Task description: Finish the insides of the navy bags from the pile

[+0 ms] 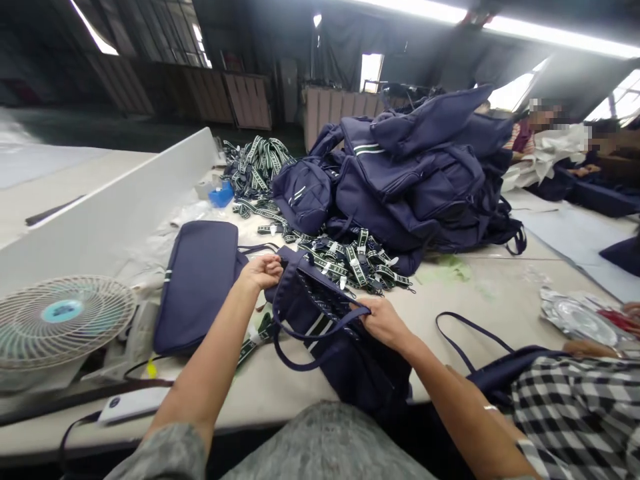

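A navy bag (330, 327) with loop handles and a green-and-white stripe lies tilted at the table's front edge, its mouth partly spread. My left hand (264, 270) is closed on the bag's far left corner. On the right side of the opening, my right hand (383, 321) grips the rim near a handle; its fingertips are partly hidden. A patterned strap (257, 339) lies under the bag's left side. Left of my left hand rests a flat navy bag (203, 280). Just beyond the held bag are lettered straps with buckles (357, 260).
A big heap of navy bags (400, 173) fills the back, beside a pile of straps (257, 163). A fan (65, 320) and a white phone-like device (133, 405) are at left. A person in a checked sleeve (575, 400) sits close at right. A low partition (115, 213) runs along the left.
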### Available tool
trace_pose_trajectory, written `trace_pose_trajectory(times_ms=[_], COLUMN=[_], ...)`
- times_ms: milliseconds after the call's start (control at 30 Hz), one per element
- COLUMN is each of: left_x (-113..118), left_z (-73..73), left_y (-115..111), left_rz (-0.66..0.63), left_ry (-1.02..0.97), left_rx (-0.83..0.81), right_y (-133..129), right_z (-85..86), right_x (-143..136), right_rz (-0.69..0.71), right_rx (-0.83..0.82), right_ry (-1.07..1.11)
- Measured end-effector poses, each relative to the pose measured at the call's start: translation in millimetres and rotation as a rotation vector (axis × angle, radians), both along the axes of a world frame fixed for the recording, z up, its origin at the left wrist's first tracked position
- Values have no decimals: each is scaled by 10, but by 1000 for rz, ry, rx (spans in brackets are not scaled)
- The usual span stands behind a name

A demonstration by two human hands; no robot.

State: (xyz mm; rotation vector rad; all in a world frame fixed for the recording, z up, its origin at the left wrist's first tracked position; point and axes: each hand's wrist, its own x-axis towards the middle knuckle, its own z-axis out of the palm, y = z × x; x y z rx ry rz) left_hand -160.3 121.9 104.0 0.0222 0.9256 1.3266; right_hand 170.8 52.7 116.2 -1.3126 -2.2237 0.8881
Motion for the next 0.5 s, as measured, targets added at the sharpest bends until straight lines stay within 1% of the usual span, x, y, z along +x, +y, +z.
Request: trace_pose_trajectory(times_ms=[67, 133, 200, 233, 267, 333, 400, 433, 500], left_x=[-132, -221, -216, -170, -95, 132, 444, 625, 1015], left_z=[38, 82, 117, 124, 120, 69, -37, -103, -243], left_y=[79, 138, 154, 137, 98, -50, -285, -425, -712], left_rz=[71, 119, 132, 124, 115, 94, 67, -42, -281], left_ry=[-23, -25, -9, -6, 9, 108, 408, 543, 708], left_rx=[16, 39, 64, 77, 94, 128, 165, 154, 138], right_y=[-119, -204, -249, -260, -264, -264, -263, -266, -280], right_z=[-8, -8, -7, -10, -17, -46, -94, -122, -182], right_x=[36, 94, 147, 164, 172, 158, 108, 70, -24], right_rz=[-8, -54, -122, -163, -209, -299, -369, -395, -436], right_rx=[-71, -103, -131, -144, -150, -141, -126, -134, -168], right_ry=[80, 156, 231, 269, 309, 393, 469, 502, 561])
